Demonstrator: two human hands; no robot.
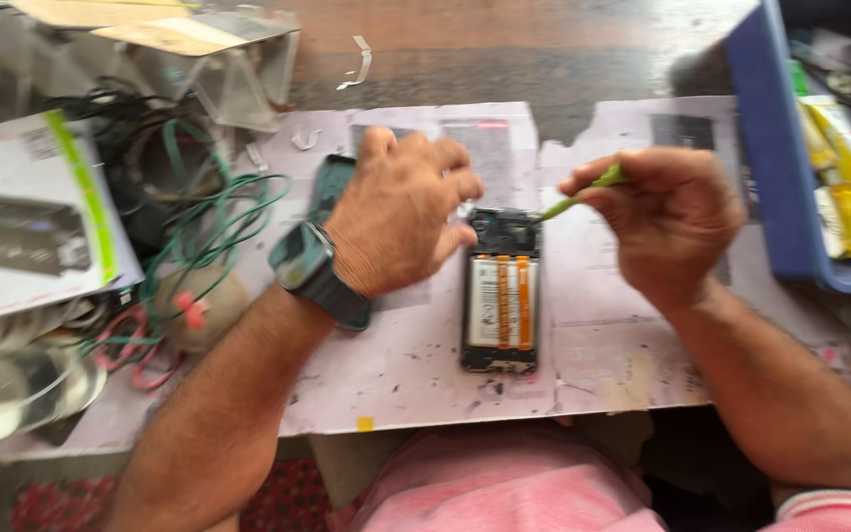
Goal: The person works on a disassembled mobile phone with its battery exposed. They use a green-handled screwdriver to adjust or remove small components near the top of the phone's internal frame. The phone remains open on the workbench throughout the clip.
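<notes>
Phone: the opened phone (pixel 500 300) lies flat on the pale paper sheet (pixel 593 345) on your worktop, back side up, between your two hands.
Done so far: its rear cover (pixel 330 187) is already off and lies just beside your left hand, partly hidden by it; the battery (pixel 500 301), white with orange stripes, is exposed and still seated.
Left hand: your left hand (pixel 401 222) curls loosely over the phone's top left corner, seemingly steadying it; motion blur hides the contact.
Right hand: your right hand (pixel 667 217) pinches a thin green tool (pixel 578 197), its tip at the phone's top edge.
Left to do: judging by this, the inside work is only beginning.
</notes>
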